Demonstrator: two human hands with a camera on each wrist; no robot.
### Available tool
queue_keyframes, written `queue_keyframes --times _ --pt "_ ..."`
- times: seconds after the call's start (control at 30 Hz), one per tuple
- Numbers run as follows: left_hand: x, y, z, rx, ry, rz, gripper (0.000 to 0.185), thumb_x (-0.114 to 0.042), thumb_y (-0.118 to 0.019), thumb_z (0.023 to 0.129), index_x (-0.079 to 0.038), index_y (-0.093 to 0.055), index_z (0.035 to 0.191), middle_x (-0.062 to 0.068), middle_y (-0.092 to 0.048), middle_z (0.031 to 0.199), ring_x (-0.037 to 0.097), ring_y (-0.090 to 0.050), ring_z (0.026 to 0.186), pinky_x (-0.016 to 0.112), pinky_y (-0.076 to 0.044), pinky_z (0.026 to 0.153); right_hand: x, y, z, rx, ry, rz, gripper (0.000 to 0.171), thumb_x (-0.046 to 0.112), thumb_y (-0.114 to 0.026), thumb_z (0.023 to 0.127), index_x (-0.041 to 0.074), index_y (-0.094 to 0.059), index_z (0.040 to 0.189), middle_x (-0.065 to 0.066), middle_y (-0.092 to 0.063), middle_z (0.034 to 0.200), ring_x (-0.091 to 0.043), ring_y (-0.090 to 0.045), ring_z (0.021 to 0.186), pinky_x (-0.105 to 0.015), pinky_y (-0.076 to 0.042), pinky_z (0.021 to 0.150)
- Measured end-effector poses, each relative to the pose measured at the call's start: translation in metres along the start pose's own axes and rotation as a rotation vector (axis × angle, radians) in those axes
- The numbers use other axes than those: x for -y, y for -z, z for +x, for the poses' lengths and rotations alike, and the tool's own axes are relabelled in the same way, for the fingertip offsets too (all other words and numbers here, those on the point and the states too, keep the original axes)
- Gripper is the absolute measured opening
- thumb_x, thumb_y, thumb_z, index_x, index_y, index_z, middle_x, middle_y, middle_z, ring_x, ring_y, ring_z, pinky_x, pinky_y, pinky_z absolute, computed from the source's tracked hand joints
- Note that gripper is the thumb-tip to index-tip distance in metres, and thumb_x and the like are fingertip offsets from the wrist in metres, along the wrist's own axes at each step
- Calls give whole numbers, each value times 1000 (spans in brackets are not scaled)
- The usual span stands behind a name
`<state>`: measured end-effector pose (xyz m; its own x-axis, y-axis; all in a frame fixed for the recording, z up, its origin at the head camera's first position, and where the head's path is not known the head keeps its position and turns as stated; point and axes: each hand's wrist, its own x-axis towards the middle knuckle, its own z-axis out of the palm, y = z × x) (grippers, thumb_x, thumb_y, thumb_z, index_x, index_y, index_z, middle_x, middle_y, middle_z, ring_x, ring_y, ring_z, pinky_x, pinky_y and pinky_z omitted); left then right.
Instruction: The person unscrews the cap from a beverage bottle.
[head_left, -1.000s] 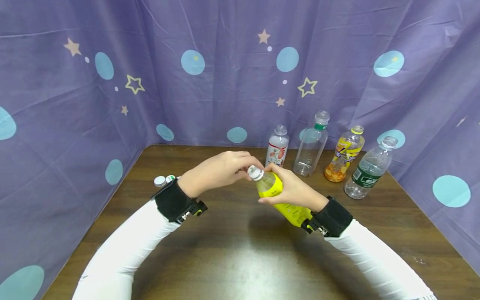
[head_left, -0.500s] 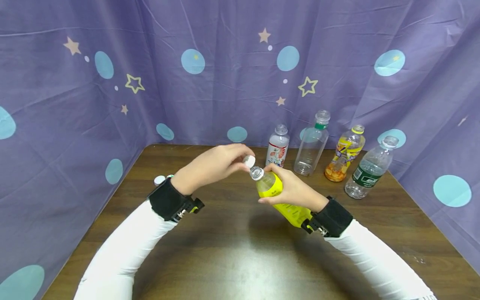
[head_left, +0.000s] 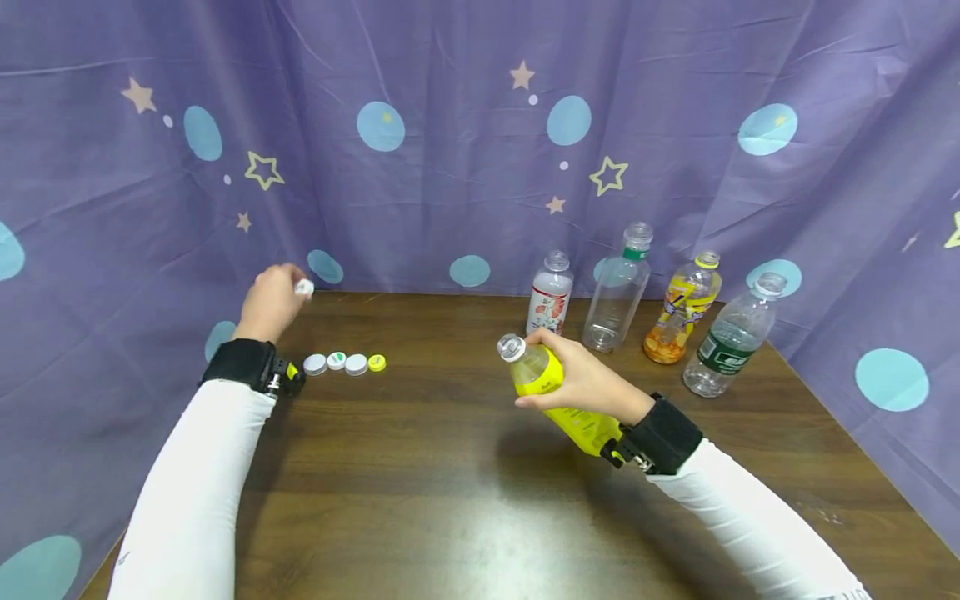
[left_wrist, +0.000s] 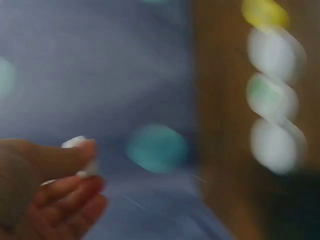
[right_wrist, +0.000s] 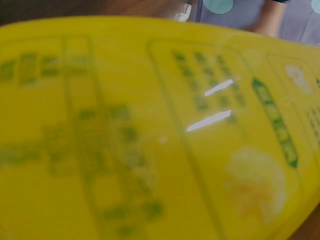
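We see our left hand [left_wrist: 35, 192] pinching a white cap [left_wrist: 80, 155] before blurred purple cloth [left_wrist: 75, 65], with a row of caps [left_wrist: 272, 100] on the brown table [left_wrist: 220, 150] at right.

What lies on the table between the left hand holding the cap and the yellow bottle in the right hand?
In the head view, a row of four loose caps lies between the left hand and the yellow bottle; beyond it, bare table.

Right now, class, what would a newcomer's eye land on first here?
The yellow bottle, uncapped and tilted, gripped by the right hand mid-table. Next, the left hand raised at the far left, pinching a white cap above a row of four caps. Four more bottles stand by the purple curtain.
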<state>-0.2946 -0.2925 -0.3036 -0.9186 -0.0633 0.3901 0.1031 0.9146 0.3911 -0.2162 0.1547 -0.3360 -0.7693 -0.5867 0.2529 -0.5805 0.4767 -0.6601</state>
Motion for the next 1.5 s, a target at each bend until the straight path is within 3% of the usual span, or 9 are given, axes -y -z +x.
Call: queue_keyframes --times 0.13,0.3,0.5,0.7,0.83,1.1,1.2,1.37,1.5 --pt "50 -19 -20 277 81 103 19 -3 -72 75 5 -65 91 26 -66 93 42 -62 85 53 -48 73 1 0 2 5 1 -5 65 32 -86 70 15 -47 120 -4 -63 98 -16 -62 74 -29 -55 63" --pt "68 -36 -37 453 190 114 18 -2 -78 75 4 -69 90 18 -68 87 31 -61 79 45 -49 70 1 -1 4 6 7 -11 66 32 -87 70 15 -47 120 -4 -63 99 -16 -62 74 -29 -56 63" --pt "71 -49 -42 492 211 124 21 -2 -79 73 2 -71 92 16 -69 87 31 -59 80 45 -48 71 2 -2 4 12 10 0 65 31 -87 70 14 -47 119 -4 -63 97 -16 -62 73 -29 -56 63" --pt "70 -51 -37 448 198 153 40 -2 -80 70 2 -67 108 23 -67 106 40 -60 94 53 -49 75 3 -2 4 6 16 -3 66 31 -87 70 13 -47 120 -4 -63 97 -15 -62 73 -28 -56 63" --pt "49 -38 -29 389 180 150 41 -10 -76 77 2 -63 114 27 -63 116 46 -58 103 59 -48 76 3 -1 3 -4 10 -19 65 31 -87 70 14 -47 118 -5 -63 97 -15 -62 72 -28 -55 62" --pt "-37 -16 -19 357 -19 129 35 -30 -61 94 -5 -64 119 18 -65 119 40 -61 107 56 -48 87 0 -2 2 -9 4 -23 66 32 -87 69 14 -47 119 -4 -63 98 -15 -62 72 -28 -55 61" --pt "-60 -20 -23 472 -119 125 38 -33 -61 94 -6 -65 120 16 -66 120 37 -62 109 54 -48 90 0 -2 1 -12 5 -20 66 31 -87 69 14 -47 119 -5 -62 98 -15 -62 72 -28 -55 61" --pt "-79 -36 -35 799 -277 127 45 -34 -61 94 -2 -59 126 16 -64 122 32 -65 103 47 -47 94 -2 -2 0 -23 -12 -30 67 31 -87 70 14 -47 119 -6 -62 100 -15 -61 72 -28 -55 61" --pt "-83 -46 -43 977 -316 102 48 -35 -61 94 -2 -56 128 12 -63 118 23 -67 85 40 -49 87 -6 2 -3 -20 -98 16 70 32 -86 71 14 -43 124 -9 -61 100 -17 -61 72 -31 -54 63"
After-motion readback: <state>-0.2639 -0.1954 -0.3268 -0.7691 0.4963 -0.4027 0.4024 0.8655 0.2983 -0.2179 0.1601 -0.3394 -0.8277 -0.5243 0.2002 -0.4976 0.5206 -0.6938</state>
